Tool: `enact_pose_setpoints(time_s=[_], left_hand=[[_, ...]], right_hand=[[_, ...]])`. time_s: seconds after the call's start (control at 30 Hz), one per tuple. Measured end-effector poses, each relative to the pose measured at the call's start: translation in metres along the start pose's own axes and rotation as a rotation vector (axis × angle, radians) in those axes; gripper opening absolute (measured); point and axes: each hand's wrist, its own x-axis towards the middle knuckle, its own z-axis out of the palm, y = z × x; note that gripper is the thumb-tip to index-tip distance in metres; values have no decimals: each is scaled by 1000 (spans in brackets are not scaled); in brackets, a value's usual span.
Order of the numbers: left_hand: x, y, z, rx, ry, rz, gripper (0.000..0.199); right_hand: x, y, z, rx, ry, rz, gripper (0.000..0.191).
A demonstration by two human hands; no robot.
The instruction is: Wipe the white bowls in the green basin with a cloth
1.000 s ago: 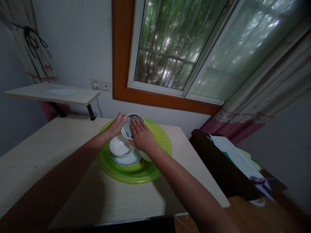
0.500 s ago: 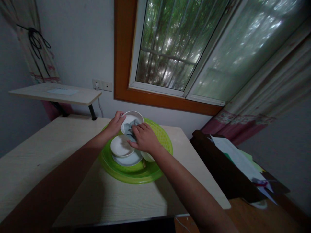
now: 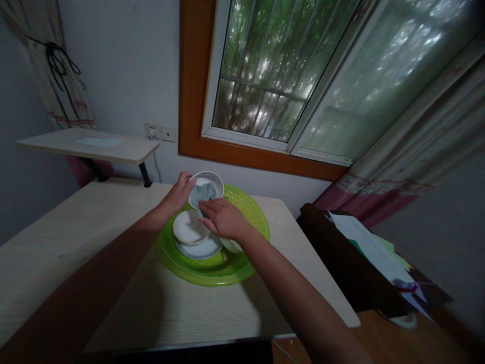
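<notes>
My left hand (image 3: pixel 179 194) grips the left rim of a white bowl (image 3: pixel 206 177), thumb on the inside, and the bowl tilts toward me. A grey-blue cloth (image 3: pixel 203 192) lies bunched inside the bowl and hangs over its near rim. At that rim my right hand (image 3: pixel 224 217) pinches the cloth, its fingers pointing left. Just below sits a second white bowl (image 3: pixel 189 227) on a pale plate (image 3: pixel 206 248). Another pale dish (image 3: pixel 232 246) is partly hidden under my right wrist. All of these are on or above a round green tray (image 3: pixel 212 279).
The tray stands on a light wooden table (image 3: pixel 303 253). A raised shelf (image 3: pixel 132 147) with black legs stands at the back left. Behind the table are the wall and a window (image 3: pixel 265 91). A dark box-like piece with papers (image 3: pixel 364 247) is at the right.
My right hand has drawn back a little from inside the bowl to its near rim. More of the cloth shows, spread flatter in the bowl. The left hand keeps its hold.
</notes>
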Motion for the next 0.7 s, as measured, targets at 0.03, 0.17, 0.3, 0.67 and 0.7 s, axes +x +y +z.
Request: enact_pose_setpoints(time_s=[0.03,0.17,0.3,0.67,0.7], left_hand=[[-1,0,1,-9,1,-9,37],[-4,4,3,1,-32,-10,38],[-5,5,3,-25,-52,7,37],[-5,7,8,-117,-126,-26,38],[-5,7,8,-111,-119,-30,38]], right_hand=[[0,0,2,0,-9,-1,56],[1,0,9,-6,-30,7,64],[1,0,14,-21,-20,27,69],[4,-1,11,-140,12,220,84],[5,-2,9,-151,17,239,83]])
